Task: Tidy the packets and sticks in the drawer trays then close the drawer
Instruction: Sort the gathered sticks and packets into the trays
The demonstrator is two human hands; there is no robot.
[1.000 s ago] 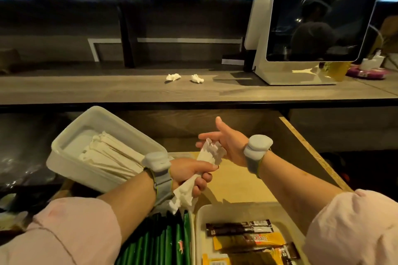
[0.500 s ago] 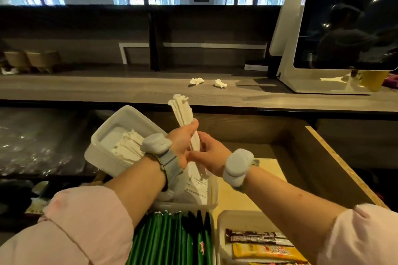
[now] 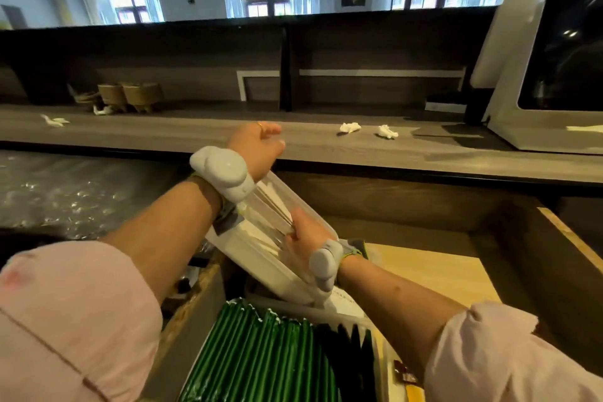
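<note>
Sticks could slide out: your left hand grips the tilted tray's far end, right hand pinching them.

Glossy green stick packets with crimped ends stand packed beside a few black ones. A translucent white plastic tray holds pale cream paper sticks. Both sleeves are pale pink, the wrist bands light grey. The grey-brown wooden counter carries white crumpled paper scraps.
</note>
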